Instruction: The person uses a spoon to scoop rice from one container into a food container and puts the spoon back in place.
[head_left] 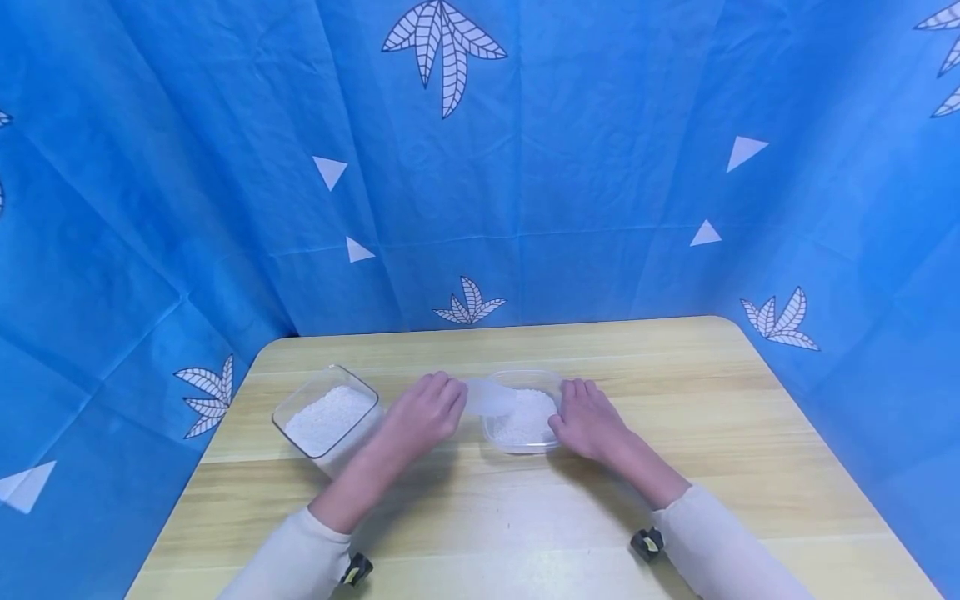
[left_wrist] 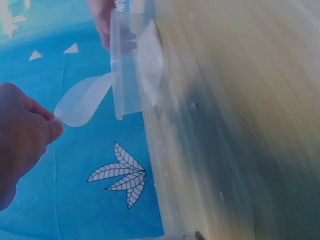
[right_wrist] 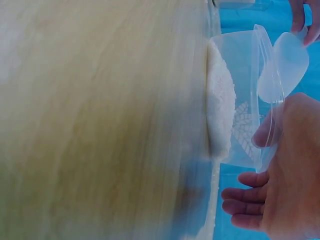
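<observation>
My left hand (head_left: pixel 428 408) pinches the handle end of a translucent white scoop (left_wrist: pixel 84 101). The scoop's wide end overlaps the rim of a clear plastic container (head_left: pixel 522 448), and its bowl looks empty in the left wrist view. White grains (right_wrist: pixel 220 100) lie heaped in the bottom of that container, which rests on the table. At the container's right side, my right hand (head_left: pixel 590 419) grips the wall, with the thumb (right_wrist: pixel 264 134) over the rim and the other fingers outside.
A deeper clear rectangular container (head_left: pixel 363 431), filled high with white grains (head_left: pixel 330 419), stands to the left beside my left forearm. A few stray grains (left_wrist: pixel 194 106) dot the wooden table (head_left: pixel 480 533). Blue patterned cloth (head_left: pixel 570 192) hangs behind the table's far edge.
</observation>
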